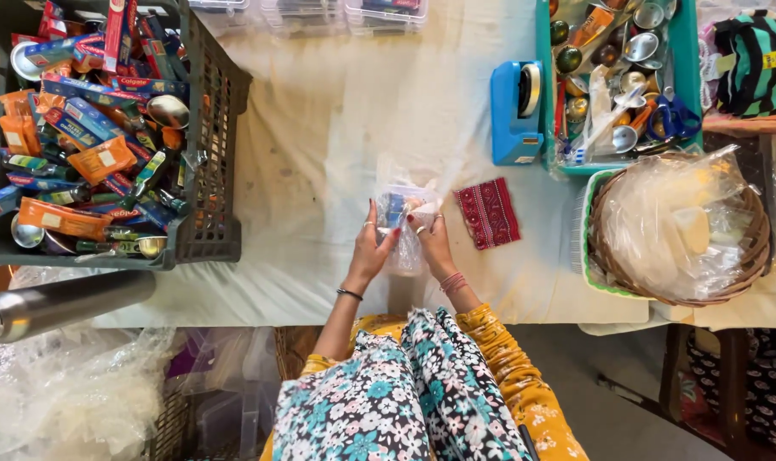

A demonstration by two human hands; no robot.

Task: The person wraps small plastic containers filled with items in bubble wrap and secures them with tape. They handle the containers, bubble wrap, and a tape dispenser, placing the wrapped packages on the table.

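Clear plastic bag (407, 224) w/ small items — L hand (373, 248) & R hand (432, 239) both raised, fingers closed on it.

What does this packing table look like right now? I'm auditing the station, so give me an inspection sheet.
Surface: table under a pale, stained cloth.
Job's things: clear plastic bag with a small blue item inside, held above the table edge.
Clutter: dark crate of tube boxes and small metal bowls on the left; blue tape dispenser; red patterned cloth; teal tray of metal cups and scissors; wicker basket holding clear plastic.
Grippers: left hand and right hand both grip the bag.
Cables: nothing seen.
Surroundings: metal cylinder and crumpled plastic wrap at lower left.
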